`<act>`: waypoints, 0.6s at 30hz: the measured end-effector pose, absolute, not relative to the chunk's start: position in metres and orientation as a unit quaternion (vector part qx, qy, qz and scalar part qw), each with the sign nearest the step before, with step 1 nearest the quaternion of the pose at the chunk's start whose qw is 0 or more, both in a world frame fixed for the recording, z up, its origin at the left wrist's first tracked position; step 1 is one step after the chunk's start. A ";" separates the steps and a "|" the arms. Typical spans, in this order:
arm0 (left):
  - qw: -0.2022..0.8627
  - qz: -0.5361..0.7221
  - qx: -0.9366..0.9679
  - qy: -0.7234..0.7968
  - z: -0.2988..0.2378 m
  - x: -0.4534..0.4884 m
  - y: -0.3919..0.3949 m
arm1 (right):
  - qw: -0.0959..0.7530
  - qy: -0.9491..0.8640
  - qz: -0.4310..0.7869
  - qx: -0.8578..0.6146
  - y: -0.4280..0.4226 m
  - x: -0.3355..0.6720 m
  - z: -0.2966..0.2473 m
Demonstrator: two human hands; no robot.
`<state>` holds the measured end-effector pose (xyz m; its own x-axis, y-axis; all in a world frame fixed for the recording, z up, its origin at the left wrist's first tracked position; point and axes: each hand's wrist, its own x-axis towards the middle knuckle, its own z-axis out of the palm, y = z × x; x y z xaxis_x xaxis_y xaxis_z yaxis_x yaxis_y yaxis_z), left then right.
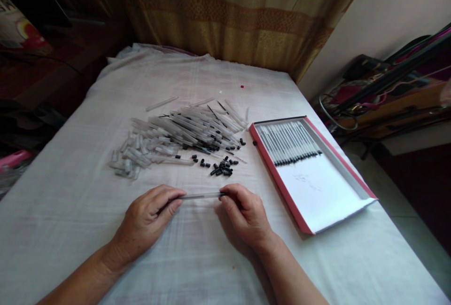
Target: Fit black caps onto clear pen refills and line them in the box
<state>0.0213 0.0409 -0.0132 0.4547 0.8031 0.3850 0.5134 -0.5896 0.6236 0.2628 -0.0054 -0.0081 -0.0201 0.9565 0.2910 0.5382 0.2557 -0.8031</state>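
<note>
A slim clear pen (201, 196) lies level between my two hands, just above the white cloth. My left hand (150, 213) pinches its left end between thumb and fingers. At the other end, my right hand (246, 211) pinches the tip, where a bit of black shows; the fingers hide most of it. Beyond my hands spreads a heap of clear pen barrels (186, 126) with dark refills among them. Clear pen caps (136, 154) are piled at its left. Small black plugs (221, 168) lie scattered in front of the heap, nearest my right hand.
To the right stands a shallow red-edged box (282, 197) holding a row of pens (291, 143) with black ends. A red bit (242, 86) and a white bit lie at the back of the cloth. A patterned curtain (225, 9) hangs behind.
</note>
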 end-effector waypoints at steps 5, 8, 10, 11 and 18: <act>0.213 0.341 0.827 0.394 -0.012 0.022 0.041 | 0.407 -0.679 0.240 -0.562 -0.004 0.264 -0.010; 0.218 0.337 0.826 0.395 -0.012 0.022 0.041 | 0.423 -0.654 0.273 -0.564 -0.005 0.265 -0.010; 0.222 0.336 0.825 0.397 -0.013 0.022 0.041 | 0.428 -0.652 0.275 -0.562 -0.006 0.264 -0.010; 0.223 0.336 0.824 0.398 -0.014 0.022 0.041 | 0.428 -0.655 0.271 -0.562 -0.005 0.264 -0.010; 0.223 0.332 0.824 0.402 -0.016 0.020 0.039 | 0.443 -0.645 0.284 -0.555 -0.005 0.266 -0.013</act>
